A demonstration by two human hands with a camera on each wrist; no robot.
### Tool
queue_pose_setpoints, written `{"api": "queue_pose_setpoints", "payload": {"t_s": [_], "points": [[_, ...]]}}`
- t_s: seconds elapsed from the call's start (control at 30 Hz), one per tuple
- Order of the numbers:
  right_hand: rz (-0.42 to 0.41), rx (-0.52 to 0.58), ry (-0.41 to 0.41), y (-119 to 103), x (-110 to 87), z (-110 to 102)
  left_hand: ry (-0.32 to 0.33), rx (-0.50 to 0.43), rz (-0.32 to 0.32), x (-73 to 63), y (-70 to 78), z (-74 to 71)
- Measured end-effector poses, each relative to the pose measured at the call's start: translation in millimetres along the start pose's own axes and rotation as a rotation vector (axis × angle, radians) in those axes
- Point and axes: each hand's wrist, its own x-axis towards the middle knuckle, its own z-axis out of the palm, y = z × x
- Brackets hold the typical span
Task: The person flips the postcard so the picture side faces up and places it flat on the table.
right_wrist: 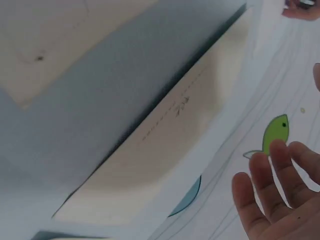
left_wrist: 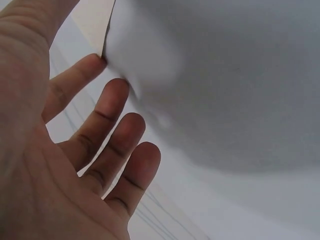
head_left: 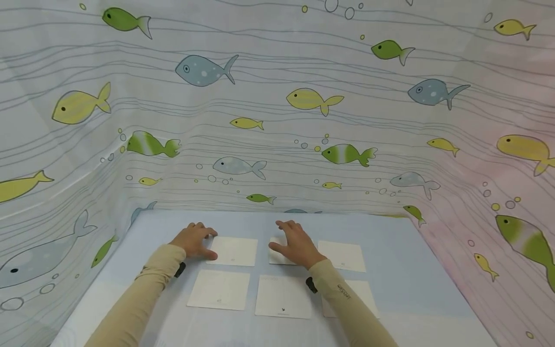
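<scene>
Square white cards lie flat in two rows on a pale blue table. My left hand [head_left: 193, 242] is at the left edge of the far-left card [head_left: 234, 251], thumb and forefinger spread along that side. In the left wrist view one fingertip touches a card's corner [left_wrist: 99, 30]; the other fingers [left_wrist: 132, 155] are loosely bent. My right hand [head_left: 297, 245] is over the far-middle card [head_left: 279, 258] and hides part of it. Its fingers [right_wrist: 280, 162] are spread, holding nothing. In the right wrist view a card [right_wrist: 165, 132] with a small printed mark lies beside the hand.
The far-right card [head_left: 342, 255] lies beside my right hand. Nearer are a left card [head_left: 219, 290], a middle card [head_left: 283, 296] with a small dark mark, and a right card [head_left: 363, 296] partly under my right sleeve. Fish-printed fabric walls [head_left: 277, 144] surround the table [head_left: 403, 270].
</scene>
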Motion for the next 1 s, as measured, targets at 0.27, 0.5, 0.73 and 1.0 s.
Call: {"api": "queue_pose_setpoints", "payload": {"t_s": [0.27,0.5,0.73,1.0], "points": [[0.022,-0.147,-0.113,-9.8,27.0,26.1,-0.015,0.001,-0.021,6.4,3.4,-2.0],[-0.008,-0.214,-0.18,-19.4,33.1,42.0,0.036,-0.014,-0.042,-0.9,11.2,1.3],[0.018,-0.134,-0.157,-26.1,32.6,39.7,0.158,-0.013,0.015,-7.1,15.3,5.8],[0.045,-0.062,-0.129,-29.7,35.3,44.1,0.185,-0.064,-0.014,-11.8,14.6,11.0]]}}
